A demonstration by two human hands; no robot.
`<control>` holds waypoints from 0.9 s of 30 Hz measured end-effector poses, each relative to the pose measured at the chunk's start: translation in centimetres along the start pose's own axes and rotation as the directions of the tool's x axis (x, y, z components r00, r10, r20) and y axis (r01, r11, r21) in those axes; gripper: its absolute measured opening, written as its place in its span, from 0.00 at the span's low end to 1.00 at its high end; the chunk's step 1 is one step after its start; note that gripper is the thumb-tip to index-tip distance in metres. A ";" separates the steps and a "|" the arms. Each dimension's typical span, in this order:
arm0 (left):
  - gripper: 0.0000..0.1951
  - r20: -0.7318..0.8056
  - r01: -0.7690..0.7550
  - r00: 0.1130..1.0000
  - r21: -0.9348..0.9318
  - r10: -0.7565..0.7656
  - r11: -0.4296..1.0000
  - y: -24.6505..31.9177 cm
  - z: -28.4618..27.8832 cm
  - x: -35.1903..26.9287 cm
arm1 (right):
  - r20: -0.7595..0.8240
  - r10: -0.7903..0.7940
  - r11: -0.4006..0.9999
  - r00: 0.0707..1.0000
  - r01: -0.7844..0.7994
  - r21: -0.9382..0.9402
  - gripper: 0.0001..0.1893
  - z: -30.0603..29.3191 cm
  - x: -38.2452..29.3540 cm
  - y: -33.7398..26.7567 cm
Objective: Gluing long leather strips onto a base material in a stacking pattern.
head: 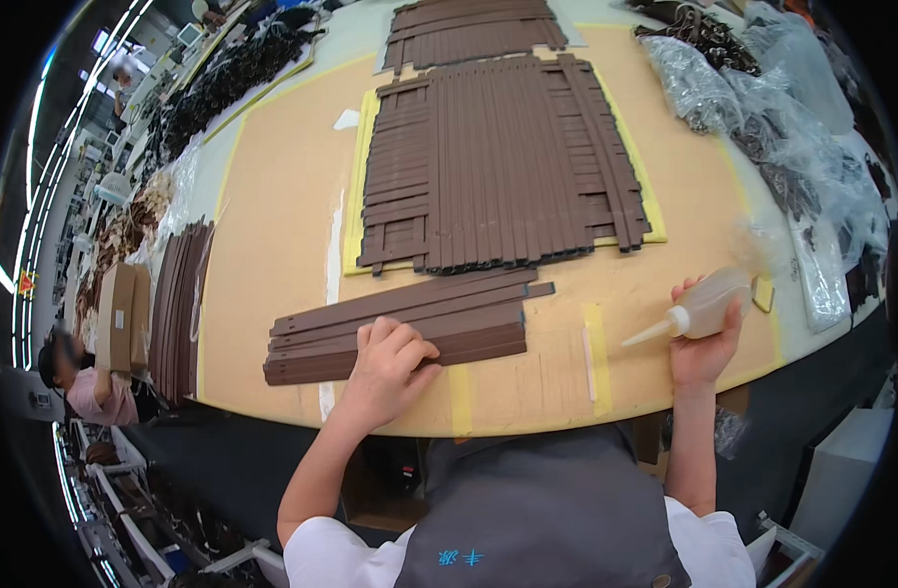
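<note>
My left hand (pixel 390 371) rests on a stack of flat brown strips (pixel 478 331), apparently leather, fanned in rows near the table's front edge. Its fingers are curled over the strips and the thumb lies along the near edge; whether it pinches one is hidden. On the right, my right hand (pixel 703 349) is wrapped around a translucent squeeze bottle (pixel 714 298) that holds pale liquid. The bottle is tilted, its tapered nozzle pointing left above the table. Beyond the stack lies a large panel of similar brown strips (pixel 500 162) on a yellow-edged board (pixel 655 220).
Another batch of brown strips (pixel 471 33) lies farther back. Plastic-wrapped bundles (pixel 787 110) crowd the right side. At left are dark piled material (pixel 228 95), a strip bundle (pixel 177 309) and a person (pixel 96 389) beside a cardboard box (pixel 118 316). Yellow tape (pixel 597 360) marks the table (pixel 272 220).
</note>
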State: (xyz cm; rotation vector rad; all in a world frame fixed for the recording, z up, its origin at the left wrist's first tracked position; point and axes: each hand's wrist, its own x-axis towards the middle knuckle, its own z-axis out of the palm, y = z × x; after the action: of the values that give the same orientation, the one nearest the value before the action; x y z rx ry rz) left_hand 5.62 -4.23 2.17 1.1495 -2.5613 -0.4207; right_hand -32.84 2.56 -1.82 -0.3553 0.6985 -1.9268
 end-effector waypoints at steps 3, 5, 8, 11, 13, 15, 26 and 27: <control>0.10 0.002 0.058 0.998 -0.011 -0.058 0.998 0.9 0.1 -0.1 | -0.046 -0.012 1.000 0.999 0.011 -0.023 0.28 0.1 0.0 0.3; 0.10 -0.001 0.069 0.998 -0.024 -0.069 0.997 1.1 0.5 0.4 | -0.100 -0.022 0.999 0.995 0.019 -0.034 0.29 -0.5 0.1 0.0; 0.10 -0.014 0.055 0.998 -0.046 -0.056 0.997 1.6 0.3 0.0 | -0.097 0.012 1.000 0.995 -0.012 0.004 0.30 -0.9 -0.1 0.1; 0.10 -0.150 -0.044 0.988 -0.157 0.020 0.987 2.0 0.9 -0.4 | -0.093 0.043 0.999 0.995 -0.041 0.029 0.30 -0.9 -0.2 -0.1; 0.08 -0.083 0.109 0.987 -0.279 -0.137 0.954 2.8 0.7 -0.7 | -0.095 0.047 0.999 0.994 -0.045 0.025 0.30 -1.0 -0.4 -0.1; 0.07 -0.038 0.160 0.982 -0.354 -0.185 0.922 3.3 0.8 -1.3 | -0.085 0.058 0.998 0.995 -0.057 0.017 0.30 -1.0 -0.7 -0.1; 0.10 0.054 0.151 0.988 -0.457 -0.142 0.877 4.5 2.6 -0.6 | -0.065 0.025 0.997 0.998 -0.030 -0.077 0.29 -1.3 -1.7 -0.2; 0.09 0.058 0.150 0.989 -0.454 -0.139 0.878 4.6 2.7 -0.3 | -0.058 0.032 0.996 0.998 -0.037 -0.082 0.30 -1.4 -1.7 -0.2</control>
State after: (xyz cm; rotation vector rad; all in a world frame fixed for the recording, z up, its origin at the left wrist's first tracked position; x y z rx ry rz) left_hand 1.67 -0.66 1.46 1.1543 -2.2190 -1.0176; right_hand -33.00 4.58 -2.69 -0.3394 0.8191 -1.8852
